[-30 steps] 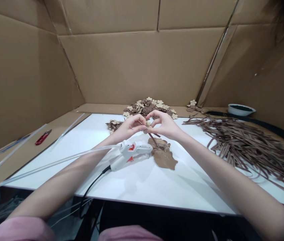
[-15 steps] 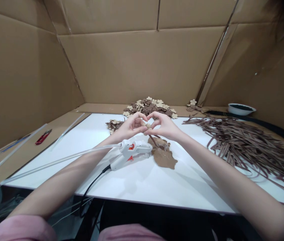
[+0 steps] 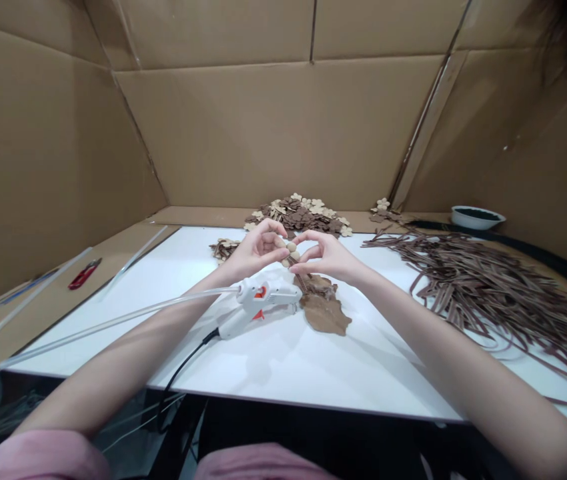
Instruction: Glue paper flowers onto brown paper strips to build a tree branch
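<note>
A small beige flower-shaped piece [image 3: 291, 247] with rounded petals is held up between my hands above the white board. My left hand [image 3: 259, 249] pinches its left side between thumb and fingers. From the right, my right hand [image 3: 327, 256] curls its thumb and fingertips round the flower and its dark strip stem, partly hiding them. Just below the hands, a brown leaf-like piece [image 3: 327, 316] lies on the board. A white glue gun [image 3: 258, 303] with an orange trigger rests left of the leaf, a long clear glue stick [image 3: 123, 323] in its back.
Brown and beige flower cut-outs [image 3: 303, 215] are heaped at the back, with a smaller pile [image 3: 224, 249] at left. Brown strips [image 3: 493, 293] cover the right side. A white bowl [image 3: 478, 218], a red cutter [image 3: 85, 274] and cardboard walls [image 3: 263, 127] surround the white board [image 3: 163, 260].
My right hand has shifted slightly right and down, away from my left fingertips. The flower is now tilted, showing more of its petals. The glue gun stays put.
</note>
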